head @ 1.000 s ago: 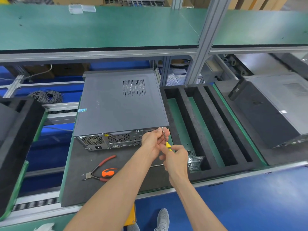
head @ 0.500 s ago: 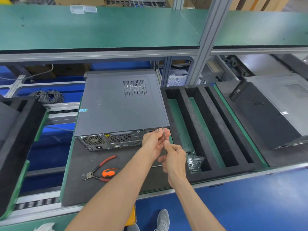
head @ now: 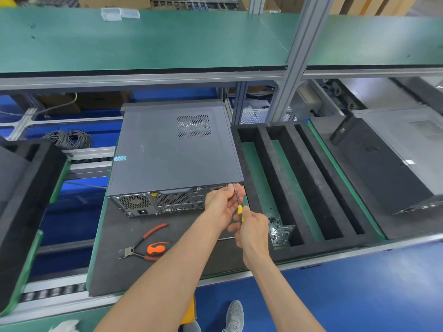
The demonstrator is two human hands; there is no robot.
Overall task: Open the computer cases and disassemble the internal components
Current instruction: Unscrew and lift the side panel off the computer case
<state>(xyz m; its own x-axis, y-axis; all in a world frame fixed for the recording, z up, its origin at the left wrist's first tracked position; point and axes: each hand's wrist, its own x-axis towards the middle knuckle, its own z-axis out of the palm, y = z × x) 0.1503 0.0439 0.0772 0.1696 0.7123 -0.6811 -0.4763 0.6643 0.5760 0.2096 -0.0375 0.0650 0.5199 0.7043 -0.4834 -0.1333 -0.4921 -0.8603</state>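
Screwdriver [head: 237, 200] handle mostly hidden inside right hand [head: 253, 230] grip.

Shelf: long green-topped upper shelf [head: 167, 41] on grey aluminium posts [head: 297, 68].
Floor: glossy blue floor [head: 359, 291].
Rear: brown cardboard boxes [head: 115, 0].

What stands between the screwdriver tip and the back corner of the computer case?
Nothing visible. The right hand grips the screwdriver by its yellow handle, the left hand steadies the shaft, and the tip reaches the computer case at its rear right corner.
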